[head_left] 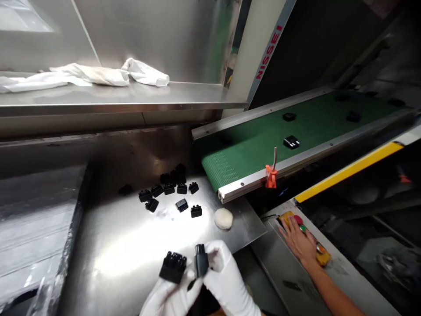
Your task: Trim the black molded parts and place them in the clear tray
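one black block [172, 273] in left hand [176, 295]

The left hand [167, 296] and the right hand [226, 274] are each fitted with a plain white glove [232, 287]. Each cover encloses the palm and the individual fingers. The surface is matte and cloth-like, with shallow creases across the knuckles and soft folds toward the wrist. On the right hand, the white material continues past the wrist as a smooth, tapered sleeve-like section. The lower end on the left hand is cut off by the view's bottom border. Fine weave detail is blurred.
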Demonstrator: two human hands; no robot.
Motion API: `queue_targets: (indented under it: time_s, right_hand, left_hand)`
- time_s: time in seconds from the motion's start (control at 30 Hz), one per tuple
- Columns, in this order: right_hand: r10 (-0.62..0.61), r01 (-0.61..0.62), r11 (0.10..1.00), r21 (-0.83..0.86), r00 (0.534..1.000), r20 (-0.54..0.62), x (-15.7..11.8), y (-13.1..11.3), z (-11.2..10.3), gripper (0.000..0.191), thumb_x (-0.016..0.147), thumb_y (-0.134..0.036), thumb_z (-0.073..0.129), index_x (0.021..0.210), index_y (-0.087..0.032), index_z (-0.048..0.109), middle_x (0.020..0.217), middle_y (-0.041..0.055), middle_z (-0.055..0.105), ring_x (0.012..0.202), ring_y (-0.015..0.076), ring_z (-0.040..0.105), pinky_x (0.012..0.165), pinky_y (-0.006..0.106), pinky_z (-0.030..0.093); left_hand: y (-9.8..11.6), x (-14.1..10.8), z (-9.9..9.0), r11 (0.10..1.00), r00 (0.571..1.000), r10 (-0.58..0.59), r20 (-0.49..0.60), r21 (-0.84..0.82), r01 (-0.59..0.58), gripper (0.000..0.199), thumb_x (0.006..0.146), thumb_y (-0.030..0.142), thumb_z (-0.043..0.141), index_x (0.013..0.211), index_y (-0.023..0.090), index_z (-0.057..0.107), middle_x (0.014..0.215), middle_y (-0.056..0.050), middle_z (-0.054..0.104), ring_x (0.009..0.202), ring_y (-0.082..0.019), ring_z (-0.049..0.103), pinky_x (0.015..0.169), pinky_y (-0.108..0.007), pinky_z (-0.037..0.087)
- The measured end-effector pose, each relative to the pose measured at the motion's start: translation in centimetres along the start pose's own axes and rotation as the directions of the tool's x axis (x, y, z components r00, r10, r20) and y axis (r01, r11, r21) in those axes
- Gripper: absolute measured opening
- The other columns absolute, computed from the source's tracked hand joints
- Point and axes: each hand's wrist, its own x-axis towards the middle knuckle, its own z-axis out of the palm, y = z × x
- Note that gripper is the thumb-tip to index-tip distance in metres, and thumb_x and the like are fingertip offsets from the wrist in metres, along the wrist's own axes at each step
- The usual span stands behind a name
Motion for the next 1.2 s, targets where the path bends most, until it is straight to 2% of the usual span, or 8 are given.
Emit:
queue_targets:
  time_s: [0.1, 0.17, 0.27, 0.4, 0.6, 0.8, 1.03, 1.2]
  right_hand:
    - [-0.071, 0.082, 0.975, -0.206, 0.996, 0.063, -4.5, -2.1, 6.2, 0.044, 0.097, -0.058, 0.032, 0.109, -0.029, 0.063, 0.094, 0.0044, 0.069, 0.080, 0.0182, 0.067, 0.064, 0.035, 0.060]
    - [-0.038, 0.073, 0.969, -0.234, 0.988, 0.151, -8.7, -3.2, 11.5, 0.037, 0.095, -0.049, 0.051, 0.112, -0.017, 0.061, 0.097, 0.0059, 0.067, 0.078, 0.0139, 0.064, 0.068, 0.031, 0.058]
    - [0.009, 0.061, 0.958, -0.281, 0.970, 0.242, -14.8, -4.2, 18.4, 0.029, 0.093, -0.039, 0.058, 0.105, -0.014, 0.062, 0.094, 0.0043, 0.065, 0.075, 0.0116, 0.062, 0.066, 0.027, 0.056]
    - [-0.021, 0.105, 0.938, -0.330, 0.968, 0.249, -18.4, -5.9, 23.2, 0.013, 0.084, -0.026, 0.063, 0.092, -0.017, 0.062, 0.087, 0.0040, 0.067, 0.077, 0.0143, 0.062, 0.070, 0.027, 0.055]
    - [-0.186, 0.309, 0.838, -0.451, 0.937, 0.296, -18.0, -8.6, 23.4, 0.014, 0.076, -0.012, 0.058, 0.084, -0.021, 0.052, 0.085, 0.0036, 0.067, 0.066, 0.0124, 0.062, 0.062, 0.023, 0.055]
    - [-0.296, 0.435, 0.804, -0.405, 0.884, 0.362, -18.2, -8.5, 22.6, 0.017, 0.081, -0.013, 0.061, 0.086, -0.024, 0.049, 0.088, 0.0003, 0.064, 0.081, 0.0108, 0.064, 0.071, 0.018, 0.054]
    - [-0.302, 0.477, 0.771, -0.421, 0.857, 0.418, -18.1, -8.3, 21.6, 0.023, 0.076, -0.010, 0.062, 0.089, -0.024, 0.050, 0.091, 0.0003, 0.062, 0.083, 0.0115, 0.063, 0.075, 0.021, 0.052]
    - [-0.223, 0.424, 0.799, -0.427, 0.868, 0.445, -18.0, -8.3, 21.5, 0.022, 0.075, -0.008, 0.057, 0.088, -0.023, 0.050, 0.090, 0.0010, 0.059, 0.075, 0.0116, 0.059, 0.070, 0.024, 0.053]
  left_hand:
    - [0.2, -0.2, 1.3, 0.997, 0.995, 0.039, 0.089, -0.075, -0.032, 0.027, 0.078, 0.015, 0.069, 0.104, 0.011, 0.069, 0.115, -0.016, 0.068, 0.123, -0.035, 0.056, 0.110, -0.054, 0.045]
    - [0.3, -0.3, 1.9, 0.993, 0.994, 0.101, 0.049, -0.065, -0.098, 0.031, 0.077, 0.013, 0.069, 0.108, 0.012, 0.068, 0.109, -0.014, 0.070, 0.120, -0.034, 0.058, 0.108, -0.051, 0.047]
    - [0.3, -0.9, 2.4, 0.981, 0.982, 0.186, 0.021, 0.050, -0.186, 0.034, 0.079, 0.012, 0.068, 0.113, 0.015, 0.067, 0.110, -0.011, 0.070, 0.113, -0.030, 0.062, 0.100, -0.042, 0.053]
    - [0.1, -1.9, 3.0, 0.948, 0.971, 0.220, 0.092, 0.215, -0.235, 0.019, 0.086, 0.017, 0.064, 0.105, 0.018, 0.068, 0.109, -0.007, 0.068, 0.101, -0.021, 0.063, 0.088, -0.029, 0.057]
    - [0.1, -2.8, 3.2, 0.950, 0.975, 0.132, 0.177, 0.259, -0.175, 0.025, 0.085, 0.020, 0.068, 0.110, 0.021, 0.065, 0.114, -0.005, 0.065, 0.114, -0.024, 0.057, 0.102, -0.037, 0.052]
    - [-0.1, -3.3, 3.1, 0.958, 0.980, 0.083, 0.181, 0.255, -0.128, 0.032, 0.085, 0.020, 0.069, 0.116, 0.023, 0.061, 0.124, -0.006, 0.061, 0.126, -0.026, 0.051, 0.109, -0.042, 0.046]
    - [-0.5, -3.5, 3.2, 0.886, 0.975, 0.124, 0.185, 0.422, -0.193, 0.043, 0.087, 0.039, 0.069, 0.126, 0.028, 0.054, 0.136, -0.007, 0.055, 0.129, -0.029, 0.050, 0.099, -0.039, 0.052]
    - [-0.4, -3.5, 3.0, 0.824, 0.977, 0.086, 0.194, 0.538, -0.180, 0.050, 0.090, 0.033, 0.066, 0.136, 0.035, 0.045, 0.145, -0.005, 0.049, 0.131, -0.025, 0.050, 0.098, -0.035, 0.052]
